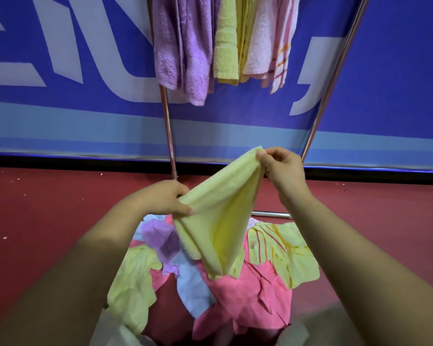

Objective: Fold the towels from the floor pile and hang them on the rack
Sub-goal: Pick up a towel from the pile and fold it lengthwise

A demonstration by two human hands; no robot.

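Observation:
A yellow towel (218,221) hangs between my hands above the floor pile (235,290) of pink, yellow, blue and purple towels. My left hand (165,198) grips its lower left edge. My right hand (280,168) pinches the upper corner, held higher and further away. The towel sags in loose folds, its bottom end over the pile. Behind it stands the metal rack (169,136), with purple (183,51), yellow (226,46) and pink-white striped towels (273,46) hanging from the top.
A blue banner wall (60,71) with white letters runs behind the rack. The floor is red carpet (48,208). The rack's right leg (335,78) slants up to the right, and its base bar (270,214) lies just behind the pile.

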